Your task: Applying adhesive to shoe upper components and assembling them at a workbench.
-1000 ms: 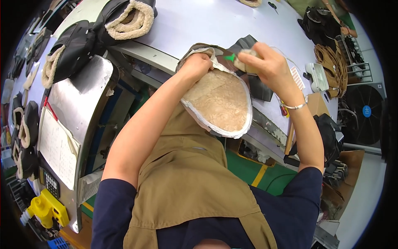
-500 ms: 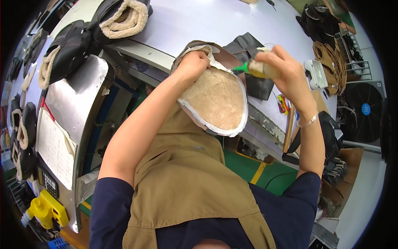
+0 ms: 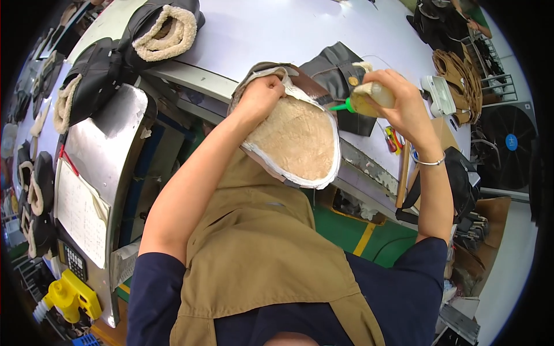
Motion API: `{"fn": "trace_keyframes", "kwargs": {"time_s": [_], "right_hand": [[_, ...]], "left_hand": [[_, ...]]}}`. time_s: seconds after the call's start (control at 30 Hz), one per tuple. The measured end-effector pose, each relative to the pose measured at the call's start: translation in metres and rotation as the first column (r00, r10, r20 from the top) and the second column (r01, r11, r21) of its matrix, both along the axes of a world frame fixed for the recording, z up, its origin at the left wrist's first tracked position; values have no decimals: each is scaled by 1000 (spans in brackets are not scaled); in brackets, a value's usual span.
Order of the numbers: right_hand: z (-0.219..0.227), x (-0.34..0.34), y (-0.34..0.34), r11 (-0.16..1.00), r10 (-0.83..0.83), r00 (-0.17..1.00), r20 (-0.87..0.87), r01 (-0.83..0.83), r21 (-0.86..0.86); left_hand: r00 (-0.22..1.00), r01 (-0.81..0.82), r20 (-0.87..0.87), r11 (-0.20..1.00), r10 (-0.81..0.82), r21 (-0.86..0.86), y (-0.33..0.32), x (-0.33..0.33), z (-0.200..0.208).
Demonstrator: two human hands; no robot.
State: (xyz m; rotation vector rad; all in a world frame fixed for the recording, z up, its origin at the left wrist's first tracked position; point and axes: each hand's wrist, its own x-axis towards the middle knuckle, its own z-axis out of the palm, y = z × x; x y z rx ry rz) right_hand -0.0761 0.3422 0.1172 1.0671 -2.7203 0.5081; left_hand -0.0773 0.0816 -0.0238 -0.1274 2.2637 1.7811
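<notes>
My left hand (image 3: 262,99) is closed on the upper rim of a brown leather piece lined with beige fleece (image 3: 297,138). This piece is rounded, with a white strip round its edge, and tilts over the table's front edge. My right hand (image 3: 402,101) grips a clear squeeze bottle (image 3: 375,98) with yellowish contents, tipped sideways. Its green nozzle (image 3: 343,106) points left, close to the right rim of the fleece piece; whether it touches cannot be made out. Behind them a black leather piece with a strap and a round button (image 3: 334,66) lies on the white table.
Two black fleece-lined leather items (image 3: 164,34) sit at the upper left. A metal stand carries a notebook (image 3: 81,207). To the right are a wooden-handled tool (image 3: 403,173), a white container (image 3: 440,95), brown leather pieces (image 3: 459,81), and a large fan (image 3: 508,150).
The bottle and its nozzle have shifted slightly right and down, with the nozzle a little farther along the rim. The fleece-lined piece has moved slightly left in the picture, still held.
</notes>
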Motion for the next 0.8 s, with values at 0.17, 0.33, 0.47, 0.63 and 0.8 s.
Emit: {"fn": "trace_keyframes", "kwargs": {"time_s": [0.17,0.33,0.47,0.63,0.8], "right_hand": [[5,-5,-12,991,4,1000,10,-3,-135],[-37,-21,-49,989,27,979,-201,-56,-137],[-22,-16,-46,991,124,968,-220,-109,82],[2,-4,-30,995,62,990,-130,-51,83],[3,5,-10,998,26,996,-82,-22,55]], "left_hand": [[1000,-17,10,1000,16,12,-2,3,2],[1000,-14,20,999,14,34,1,3,3],[999,-8,43,1000,8,0,1,2,2],[996,-63,68,997,60,35,0,2,6],[999,-44,-5,999,44,28,1,1,1]]}}
